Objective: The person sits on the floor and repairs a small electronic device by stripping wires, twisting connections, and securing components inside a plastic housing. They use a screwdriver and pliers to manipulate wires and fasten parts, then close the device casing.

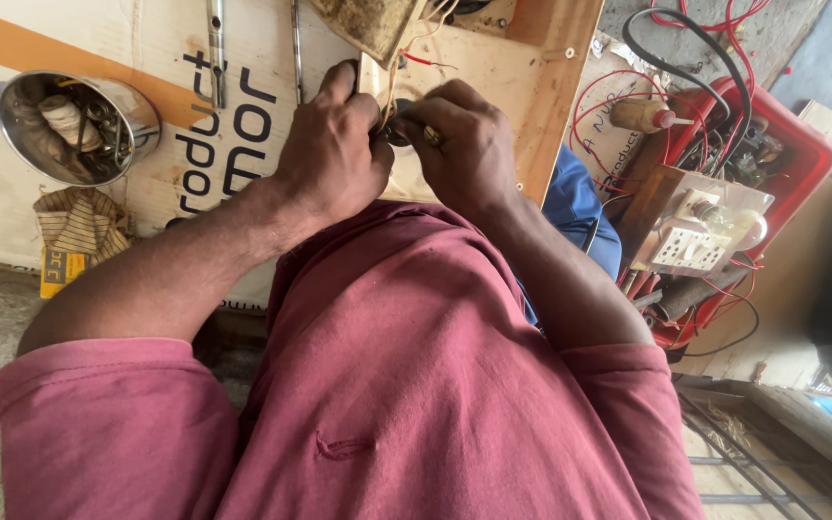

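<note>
My left hand [334, 144] and my right hand [464, 144] meet over a pale wooden board [541, 87]. Both are closed around a small dark round part [399, 133] pinched between the fingertips, with thin wires [392, 91] running up from it. The part is mostly hidden by my fingers. A ring shows on a right finger. My maroon shirt [416, 385] fills the lower part of the view.
A steel bowl [137, 111] holding thread and small metal parts sits at the left on cardboard [69, 39]. A folded cloth [79, 226] lies below it. Two metal rods [216, 48] lie at the top. A red tray [811, 144] with cables, a socket board [690, 236] and a bulb stands at the right.
</note>
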